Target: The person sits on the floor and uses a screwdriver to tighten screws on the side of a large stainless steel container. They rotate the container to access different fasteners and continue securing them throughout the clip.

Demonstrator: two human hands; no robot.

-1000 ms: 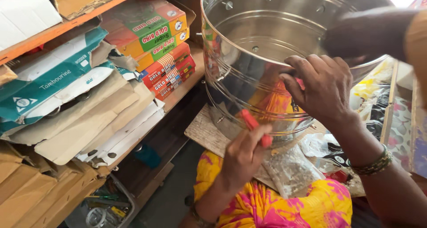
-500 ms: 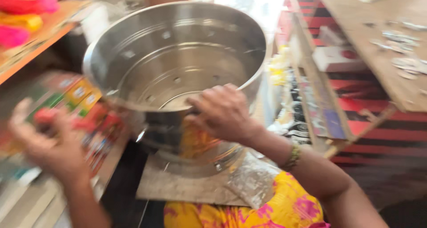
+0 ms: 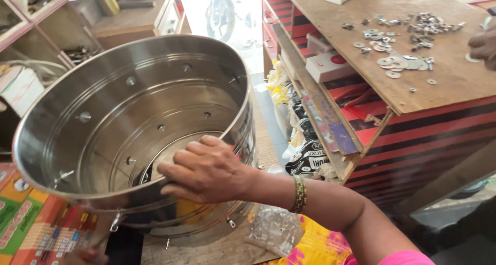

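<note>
Fingers of the right hand [image 3: 209,172] curl loosely over the near rim of the large steel drum [image 3: 139,125], palm down, a half-closed grip resting on the metal edge rather than clamped around it. The drum fills the left and centre of the frame, tilted so its perforated inner wall and bolt heads show, and stands on a board at lower centre. The left hand [image 3: 85,255] is only a sliver at the bottom left edge, so its grip cannot be told. Half a second ago that hand was raised, blurred, at the left; now it has dropped low. The right forearm, with green bangles [image 3: 299,194], runs in from the lower right. Washers [image 3: 405,63] lie scattered on the wooden desk [image 3: 454,84] at upper right.
</note>
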